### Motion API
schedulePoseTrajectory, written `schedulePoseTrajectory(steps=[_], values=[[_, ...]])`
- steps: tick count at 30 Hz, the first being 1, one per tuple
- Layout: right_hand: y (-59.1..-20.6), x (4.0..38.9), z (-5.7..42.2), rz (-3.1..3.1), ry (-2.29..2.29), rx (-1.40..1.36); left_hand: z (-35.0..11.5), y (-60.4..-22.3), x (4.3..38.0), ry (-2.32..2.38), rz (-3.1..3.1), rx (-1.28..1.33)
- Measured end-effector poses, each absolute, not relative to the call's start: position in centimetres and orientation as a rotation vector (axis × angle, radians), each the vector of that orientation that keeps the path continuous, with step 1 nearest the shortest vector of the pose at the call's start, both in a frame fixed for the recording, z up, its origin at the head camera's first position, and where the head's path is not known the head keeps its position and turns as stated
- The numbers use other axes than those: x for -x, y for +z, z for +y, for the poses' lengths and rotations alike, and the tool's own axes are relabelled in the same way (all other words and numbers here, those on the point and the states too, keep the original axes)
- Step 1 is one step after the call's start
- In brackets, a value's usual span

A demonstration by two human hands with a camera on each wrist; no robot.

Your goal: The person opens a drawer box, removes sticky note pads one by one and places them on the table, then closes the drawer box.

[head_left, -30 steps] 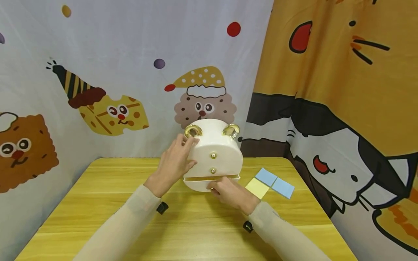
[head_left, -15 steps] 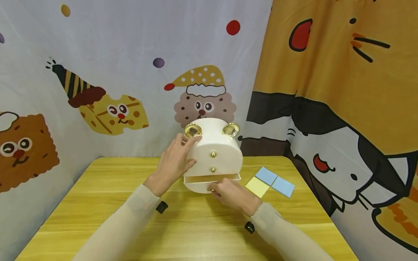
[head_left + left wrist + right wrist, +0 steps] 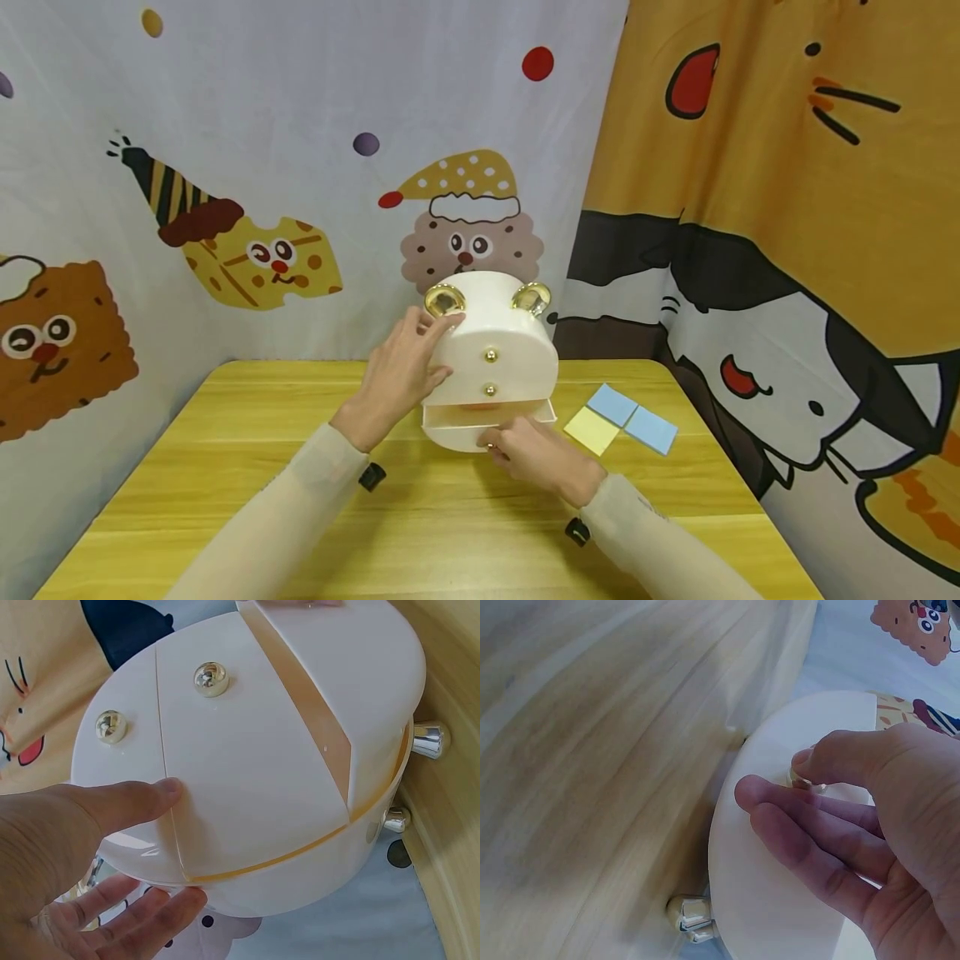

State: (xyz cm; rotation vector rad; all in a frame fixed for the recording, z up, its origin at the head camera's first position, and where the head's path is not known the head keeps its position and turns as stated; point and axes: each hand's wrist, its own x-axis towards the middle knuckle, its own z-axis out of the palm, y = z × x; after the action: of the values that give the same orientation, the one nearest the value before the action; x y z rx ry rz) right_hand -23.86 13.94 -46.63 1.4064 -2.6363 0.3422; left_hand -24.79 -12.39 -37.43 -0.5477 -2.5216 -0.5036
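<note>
A small white cabinet (image 3: 517, 371) with a rounded top, gold ears and gold knobs stands on the table. Its bottom drawer (image 3: 448, 437) is pulled partway out, and a faint orange patch shows inside. My right hand (image 3: 536, 454) pinches the round gold knob (image 3: 794, 778) of that drawer between thumb and finger. On the cabinet's left side rests my left hand (image 3: 397, 375). In the left wrist view its thumb (image 3: 139, 804) lies straight across the front, while the other fingers extend along the curved side. Both upper drawers, one with a knob (image 3: 211, 679), are closed.
Right of the cabinet lie two blue paper squares (image 3: 611, 404) and a yellow one (image 3: 591, 431) on the wooden table (image 3: 420, 533). A printed cartoon curtain (image 3: 300, 125) hangs close behind the table. Short metallic feet (image 3: 430, 740) support the cabinet.
The bottom drawer has slid further out toward me, with my right hand moving along on its knob. My left hand stays on the cabinet, its index finger slightly further over the top.
</note>
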Motion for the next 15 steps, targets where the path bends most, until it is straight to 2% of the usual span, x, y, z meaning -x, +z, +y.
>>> schedulePoseTrajectory(steps=[15], values=[[-46.4, 22.7, 14.3, -2.658, 0.295, -1.389, -12.4, -37.5, 24.8, -0.519, -2.530, 0.537]])
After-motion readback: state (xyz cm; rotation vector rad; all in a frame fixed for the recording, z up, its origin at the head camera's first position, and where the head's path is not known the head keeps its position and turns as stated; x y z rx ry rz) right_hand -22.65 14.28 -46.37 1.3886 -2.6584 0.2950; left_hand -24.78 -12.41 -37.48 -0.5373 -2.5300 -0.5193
